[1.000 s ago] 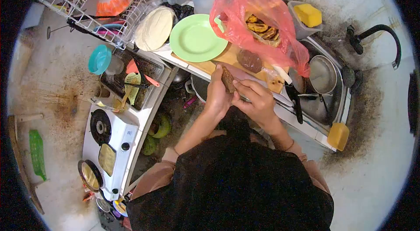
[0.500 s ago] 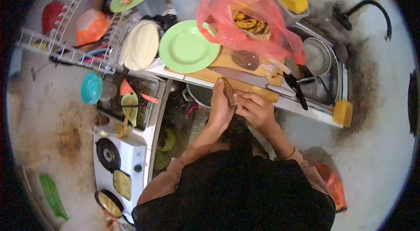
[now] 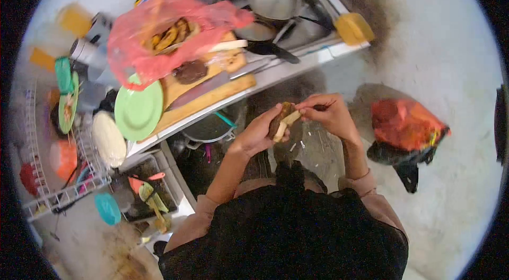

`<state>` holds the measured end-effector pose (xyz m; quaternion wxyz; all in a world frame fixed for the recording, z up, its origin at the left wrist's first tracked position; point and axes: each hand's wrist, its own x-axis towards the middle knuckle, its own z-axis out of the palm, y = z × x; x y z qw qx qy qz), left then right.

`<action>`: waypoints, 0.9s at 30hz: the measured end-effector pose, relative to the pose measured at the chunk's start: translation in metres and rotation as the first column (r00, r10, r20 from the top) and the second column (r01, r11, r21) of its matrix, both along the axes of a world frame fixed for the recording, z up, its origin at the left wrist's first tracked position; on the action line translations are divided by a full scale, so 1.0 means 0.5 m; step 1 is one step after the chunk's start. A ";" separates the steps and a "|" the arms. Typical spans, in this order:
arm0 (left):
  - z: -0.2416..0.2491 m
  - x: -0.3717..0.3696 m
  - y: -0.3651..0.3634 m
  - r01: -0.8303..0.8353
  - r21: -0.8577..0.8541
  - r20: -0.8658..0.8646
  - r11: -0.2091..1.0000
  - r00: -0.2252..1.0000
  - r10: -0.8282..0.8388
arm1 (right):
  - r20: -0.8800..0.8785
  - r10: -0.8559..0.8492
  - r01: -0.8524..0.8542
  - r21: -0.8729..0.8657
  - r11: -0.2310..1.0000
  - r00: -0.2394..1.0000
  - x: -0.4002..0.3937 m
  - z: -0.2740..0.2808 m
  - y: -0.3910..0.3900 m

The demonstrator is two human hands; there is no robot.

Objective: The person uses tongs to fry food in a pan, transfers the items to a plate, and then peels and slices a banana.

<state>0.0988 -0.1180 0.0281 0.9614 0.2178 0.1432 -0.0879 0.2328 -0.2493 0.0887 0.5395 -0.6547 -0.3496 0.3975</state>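
My left hand (image 3: pixel 257 135) is wrapped round a brown-skinned banana (image 3: pixel 274 122), held in front of my body below the counter edge. A pale strip of banana peel (image 3: pixel 289 119) hangs folded across it, inner side showing. At the strip's upper end, the fingertips of my right hand (image 3: pixel 336 116) are pinched together, with a dark bit also seen by the fingers. Nearest on the counter is a wooden cutting board (image 3: pixel 220 89). On it lie a large knife (image 3: pixel 199 93) and a dark brown round lump (image 3: pixel 191 72).
A pink plastic bag (image 3: pixel 130 41) with several yellow-and-dark bananas covers the board's back. Left of it is a green plate (image 3: pixel 139 111). The sink (image 3: pixel 313 28) holds a pan (image 3: pixel 274 0). A red bag (image 3: pixel 405 123) sits on the floor at right.
My view has swung right, toward the floor bag. My right hand has drawn away from the left, and a strip of peel now hangs off the banana.
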 end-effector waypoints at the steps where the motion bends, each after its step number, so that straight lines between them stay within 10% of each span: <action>1: 0.003 0.010 -0.023 0.071 0.083 -0.053 0.994 0.996 -0.067 | -0.018 -0.035 0.035 -0.015 0.999 0.999 0.007 0.004 -0.036; 10: -0.004 0.031 -0.352 0.646 0.310 -0.027 0.698 0.739 -0.673 | -0.135 -0.406 0.411 0.005 0.912 0.904 -0.063 -0.031 -0.509; 16: -0.055 -0.023 -0.578 0.853 0.301 -0.038 0.427 0.458 -0.888 | 0.194 -0.887 0.899 0.045 0.435 0.419 -0.184 -0.044 -0.930; 19: -0.088 -0.036 -0.658 0.791 0.396 -0.138 0.467 0.554 -0.821 | 0.339 -0.906 0.949 0.095 0.301 0.254 -0.202 -0.026 -1.049; 27: -0.110 -0.061 -0.743 0.616 0.299 -0.265 0.729 0.788 -0.556 | 0.558 -0.777 0.863 0.197 0.466 0.292 -0.052 0.009 -1.063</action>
